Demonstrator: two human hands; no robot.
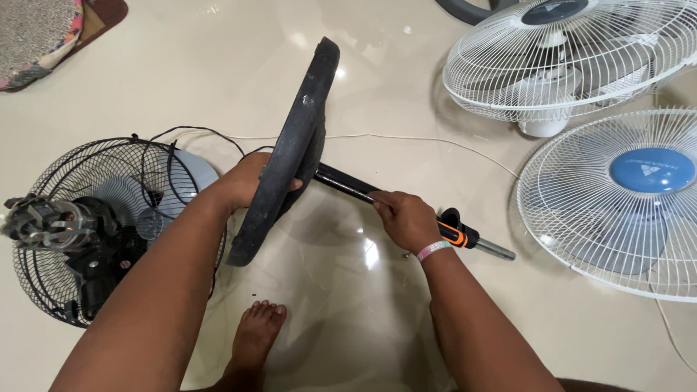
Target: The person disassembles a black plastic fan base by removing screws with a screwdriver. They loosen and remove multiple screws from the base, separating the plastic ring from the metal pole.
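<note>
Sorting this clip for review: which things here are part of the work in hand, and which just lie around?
In hand:
left hand gripping round black base
right hand around black stand pole

Lying about:
dismantled black fan
two white fans
white cord
rug corner

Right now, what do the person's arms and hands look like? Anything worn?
Both forearms are bare, no sleeves or gloves in view. The left hand shows no ring or band. The right hand has a thin pink wristband with pale markings at the wrist.
</note>
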